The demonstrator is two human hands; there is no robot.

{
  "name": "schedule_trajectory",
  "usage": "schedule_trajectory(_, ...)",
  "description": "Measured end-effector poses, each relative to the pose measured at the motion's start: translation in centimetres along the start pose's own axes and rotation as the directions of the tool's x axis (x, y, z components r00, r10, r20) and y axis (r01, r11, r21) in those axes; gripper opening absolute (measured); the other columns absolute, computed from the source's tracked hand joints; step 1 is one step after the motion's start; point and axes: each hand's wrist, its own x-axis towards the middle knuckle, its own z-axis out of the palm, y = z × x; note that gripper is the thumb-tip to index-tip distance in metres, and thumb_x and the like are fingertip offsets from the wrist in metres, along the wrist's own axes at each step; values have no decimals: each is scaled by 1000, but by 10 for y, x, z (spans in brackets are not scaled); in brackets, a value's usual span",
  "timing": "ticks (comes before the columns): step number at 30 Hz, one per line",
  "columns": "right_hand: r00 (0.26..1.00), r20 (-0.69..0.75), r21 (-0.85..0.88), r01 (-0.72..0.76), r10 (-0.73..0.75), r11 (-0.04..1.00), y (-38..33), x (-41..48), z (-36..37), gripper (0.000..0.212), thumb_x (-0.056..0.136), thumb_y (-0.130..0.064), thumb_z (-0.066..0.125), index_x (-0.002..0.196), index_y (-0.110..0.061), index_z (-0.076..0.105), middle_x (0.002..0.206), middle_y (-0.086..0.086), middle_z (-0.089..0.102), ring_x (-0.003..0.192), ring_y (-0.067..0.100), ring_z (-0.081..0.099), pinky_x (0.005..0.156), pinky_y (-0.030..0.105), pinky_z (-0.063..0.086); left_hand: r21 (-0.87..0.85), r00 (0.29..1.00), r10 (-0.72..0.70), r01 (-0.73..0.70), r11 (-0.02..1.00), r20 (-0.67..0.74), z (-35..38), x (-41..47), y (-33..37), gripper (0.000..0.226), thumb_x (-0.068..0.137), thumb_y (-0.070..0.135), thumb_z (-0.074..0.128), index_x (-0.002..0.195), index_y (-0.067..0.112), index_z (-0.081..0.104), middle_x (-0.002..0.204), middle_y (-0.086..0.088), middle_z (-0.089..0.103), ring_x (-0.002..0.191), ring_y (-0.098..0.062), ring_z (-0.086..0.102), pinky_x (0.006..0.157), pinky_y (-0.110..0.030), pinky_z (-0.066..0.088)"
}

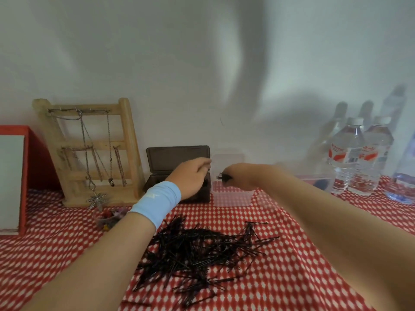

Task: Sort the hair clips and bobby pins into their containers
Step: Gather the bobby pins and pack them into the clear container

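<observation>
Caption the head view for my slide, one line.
The left hand reaches over the open brown box; right hand holds a black clip over the clear container, bobby pins heaped nearby.

Black bobby pins (197,250) heaped loose, brown box (177,159) open, clear container (232,197) beside

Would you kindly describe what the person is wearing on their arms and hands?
The left hand has a light blue wristband with a small white mark at its wrist. The right hand wears nothing; no sleeves or gloves show on either arm.
</observation>
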Motion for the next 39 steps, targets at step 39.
schedule_trajectory(39,982,-185,9,27,-25,1000,36,-19,4,25,94,-16,64,112,-30,76,113,-9,73,99,15,67,89,32,55,507,956,91,-226,832,278,49,21,15,34,92,44,43,93,22,68,88,2,65,88,-22,58,91,-35,42)
